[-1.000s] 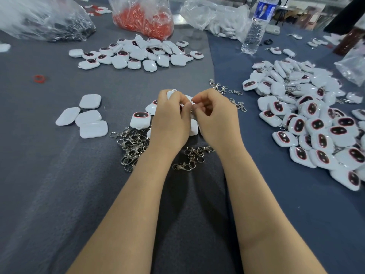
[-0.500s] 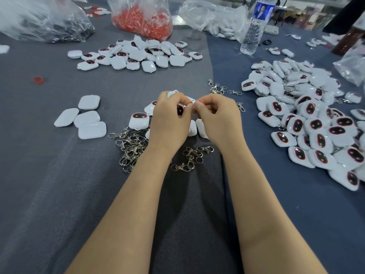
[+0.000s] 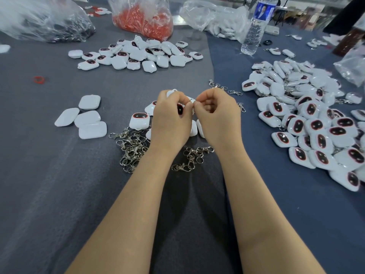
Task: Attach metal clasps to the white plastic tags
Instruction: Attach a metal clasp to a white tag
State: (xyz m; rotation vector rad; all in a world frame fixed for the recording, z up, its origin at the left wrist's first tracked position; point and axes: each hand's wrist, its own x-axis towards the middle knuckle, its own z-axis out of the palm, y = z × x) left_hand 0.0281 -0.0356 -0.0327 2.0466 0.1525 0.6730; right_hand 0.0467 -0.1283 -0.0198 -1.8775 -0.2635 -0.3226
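Since a second ago the hands are hardly shifting over the table, but the dark, red-rimmed face of the held white tag (image 3: 180, 110) is now showing between the left fingers, where it was covered before. From the head camera, the left hand (image 3: 169, 123) is curling its fingers round that tag above the middle of the table, and the right hand (image 3: 218, 119) is pinching the thin ring of a metal clasp (image 3: 192, 99) between thumb and forefinger, right against the tag's edge, its other fingers curled in. Whether the ring is through the tag is too small to tell. Just below the wrists a tangle of loose clasps (image 3: 132, 149) is lying on the grey cloth (image 3: 49, 184), with a smaller cluster (image 3: 192, 157) between the forearms and a few strays (image 3: 223, 88) beyond the right hand. Four blank tags (image 3: 87, 119) are sitting to the left, touching one another, and a face-up tag (image 3: 139, 120) is lying just beside the left hand. A far pile of tags (image 3: 138, 54) and a large heap (image 3: 308, 119) on the blue cloth (image 3: 296, 194) are bounding the work area, and the heap is running off the right edge. Bare grey cloth is lying open to the left and near side, and a bare blue strip is separating the right forearm from the heap. At the far edge a bag of red pieces (image 3: 142, 18), a bag of dark parts (image 3: 45, 22) and a water bottle (image 3: 254, 26) are standing. The bottle is carrying a blue label with a small picture, its writing too small to read. The tags are showing no readable writing.
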